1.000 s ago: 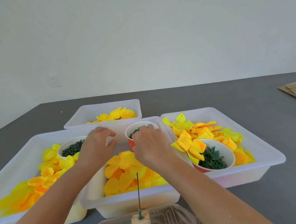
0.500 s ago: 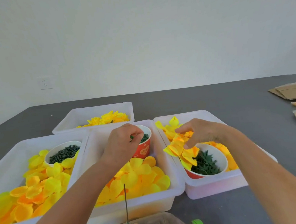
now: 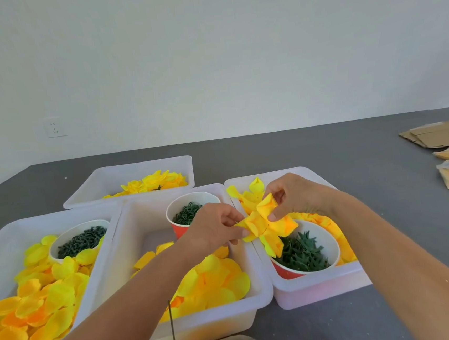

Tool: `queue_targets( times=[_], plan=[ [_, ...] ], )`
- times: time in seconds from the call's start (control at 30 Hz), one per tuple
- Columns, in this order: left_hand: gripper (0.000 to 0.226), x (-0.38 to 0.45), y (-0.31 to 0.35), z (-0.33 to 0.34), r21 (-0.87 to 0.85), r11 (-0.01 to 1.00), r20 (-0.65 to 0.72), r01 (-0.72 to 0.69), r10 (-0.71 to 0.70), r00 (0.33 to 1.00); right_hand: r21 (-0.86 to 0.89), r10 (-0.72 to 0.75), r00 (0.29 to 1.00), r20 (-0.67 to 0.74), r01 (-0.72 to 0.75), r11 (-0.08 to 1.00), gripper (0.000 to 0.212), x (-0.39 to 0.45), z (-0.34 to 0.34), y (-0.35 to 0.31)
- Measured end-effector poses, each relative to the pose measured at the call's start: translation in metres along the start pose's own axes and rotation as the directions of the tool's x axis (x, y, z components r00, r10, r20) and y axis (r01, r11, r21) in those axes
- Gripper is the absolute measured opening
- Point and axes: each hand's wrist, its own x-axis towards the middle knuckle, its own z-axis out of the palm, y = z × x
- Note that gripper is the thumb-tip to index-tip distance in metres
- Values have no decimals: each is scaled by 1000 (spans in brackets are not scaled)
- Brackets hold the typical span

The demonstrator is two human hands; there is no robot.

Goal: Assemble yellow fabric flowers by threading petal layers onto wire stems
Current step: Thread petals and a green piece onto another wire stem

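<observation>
Petal layer [image 3: 265, 224]: pinched by both hands over the right tub [image 3: 322, 288].
Left hand [image 3: 215, 231]: gripped one petal, probably steadying it.
Right hand [image 3: 294, 197]: pinched the top petal.
Wire stem [image 3: 173, 331]: upright, bare.

Two bare forearms in view, no sleeves, no gloves. Left hand [image 3: 215, 229] and right hand [image 3: 297, 194] both bare: no rings, no watch or band at either wrist. Nails short, unpainted where visible.
</observation>
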Motion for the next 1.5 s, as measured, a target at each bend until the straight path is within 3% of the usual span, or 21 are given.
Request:
queue_targets(
  times=[0.07, 0.17, 0.3, 0.47, 0.57, 0.7, 0.9, 1.0, 1.13, 1.23, 1.33, 1.4, 1.5],
  plan=[
    [12, 2, -1, 0, -122, 992, -39, 44, -49, 998, 102, 8, 999, -39, -4, 995, 24, -1, -4, 2],
    [11, 7, -3, 0, -281, 955, -111, 98, -134, 985, 393, 64, 989, -132, -7, 919, 20, -1, -9, 7],
    [13, 14, -1, 2, -480, 871, -128, 106, -189, 974, 704, 267, 930, -253, -13, 710, 13, 3, -4, 8],
    [16, 25, 6, 11, -521, 848, -122, 91, -180, 976, 921, 480, 834, -272, 81, 381, 12, 9, 16, 1],
    [15, 28, 7, 17, -451, 889, -114, 82, -148, 982, 932, 542, 769, -340, 198, 304, 10, 6, 25, 2],
    [13, 28, 5, 18, -301, 953, -93, 11, -41, 995, 936, 551, 758, -349, 252, 247, 12, 0, 37, 2],
    [18, 25, 3, 13, -377, 926, -51, 25, -47, 998, 912, 564, 722, -400, 249, 327, 11, -3, 45, 1],
    [16, 26, 4, 15, -289, 957, -56, -2, -15, 998, 908, 546, 734, -405, 255, 331, 12, -4, 47, 0],
    [25, 29, 0, 19, -72, 992, -142, -104, 93, 985, 947, 555, 769, -318, 286, 146, 16, -8, 43, 0],
    [40, 30, -4, 20, -94, 992, -198, -85, 65, 978, 952, 578, 784, -228, 304, -37, 17, -10, 41, 0],
    [50, 29, -4, 21, -91, 991, -241, -101, 77, 967, 947, 561, 810, -174, 293, -129, 11, -11, 39, -4],
    [59, 29, -3, 20, -62, 980, -322, -191, 161, 933, 969, 540, 832, -126, 219, -112, 5, -13, 35, -11],
    [61, 28, 1, 16, -28, 944, -405, -328, 289, 868, 998, 521, 851, -61, 61, 16, 8, -10, 32, -22]
  ],
)
